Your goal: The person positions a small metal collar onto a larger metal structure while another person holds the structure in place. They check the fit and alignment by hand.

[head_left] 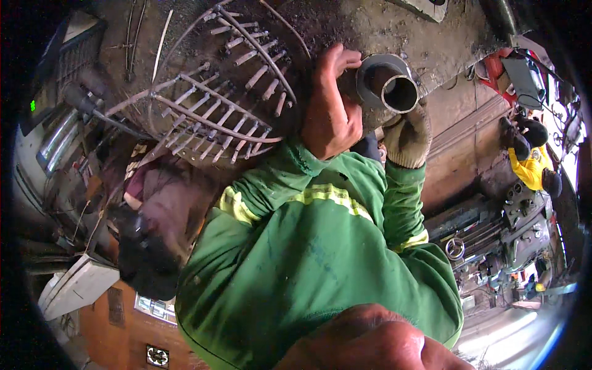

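Observation:
A short grey metal pipe (399,94) with a wider round collar (385,63) sits in front of me, its open end toward the view. My bare left hand (333,102) is closed at the collar's left side, fingers above and thumb below, with a dark part of the piece between them. From below, my right hand (407,137), in a dirty knitted glove, grips the pipe; its fingertips are partly hidden behind the metal.
Left of my hands lies a curved metal frame (216,117) with several short rods. A dusty worktop (345,24) extends beyond. One person in dark clothing (148,246) is close at left, another in yellow (530,168) farther right, near a machine with a handwheel (454,248).

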A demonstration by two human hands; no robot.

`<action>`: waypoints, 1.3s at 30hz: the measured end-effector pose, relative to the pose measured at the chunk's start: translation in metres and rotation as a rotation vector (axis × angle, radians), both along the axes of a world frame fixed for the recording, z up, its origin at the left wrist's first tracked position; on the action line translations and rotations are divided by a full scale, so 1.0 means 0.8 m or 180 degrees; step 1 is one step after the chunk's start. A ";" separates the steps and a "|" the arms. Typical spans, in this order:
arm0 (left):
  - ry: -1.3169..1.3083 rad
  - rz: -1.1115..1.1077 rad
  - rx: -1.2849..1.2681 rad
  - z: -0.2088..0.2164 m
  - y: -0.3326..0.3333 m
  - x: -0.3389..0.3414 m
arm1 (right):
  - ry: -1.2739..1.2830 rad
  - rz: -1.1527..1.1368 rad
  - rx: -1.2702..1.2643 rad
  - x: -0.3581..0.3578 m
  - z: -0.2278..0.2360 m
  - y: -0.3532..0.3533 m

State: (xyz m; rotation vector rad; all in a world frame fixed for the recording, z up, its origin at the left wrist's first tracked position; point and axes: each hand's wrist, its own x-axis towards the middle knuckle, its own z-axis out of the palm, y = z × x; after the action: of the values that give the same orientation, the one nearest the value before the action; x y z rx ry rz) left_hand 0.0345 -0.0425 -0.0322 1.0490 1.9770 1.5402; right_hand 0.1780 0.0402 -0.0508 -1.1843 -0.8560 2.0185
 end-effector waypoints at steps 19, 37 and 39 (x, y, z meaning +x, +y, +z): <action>0.0154 0.0056 -0.0025 -0.002 0.007 -0.004 | 0.0313 0.0144 -0.0505 -0.008 0.029 0.012; 0.0330 -0.0164 -0.0201 0.007 0.007 -0.004 | 0.0372 0.0033 -0.0280 -0.019 0.007 -0.001; 0.0366 -0.0205 -0.0253 0.008 0.008 -0.005 | 0.0349 -0.0038 -0.0158 -0.023 0.006 -0.003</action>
State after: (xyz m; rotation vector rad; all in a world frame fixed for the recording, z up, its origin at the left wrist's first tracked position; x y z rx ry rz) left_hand 0.0303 -0.0363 -0.0259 1.1804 2.0415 1.3845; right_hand 0.1592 0.0376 -0.0459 -1.0920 -0.7474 2.0848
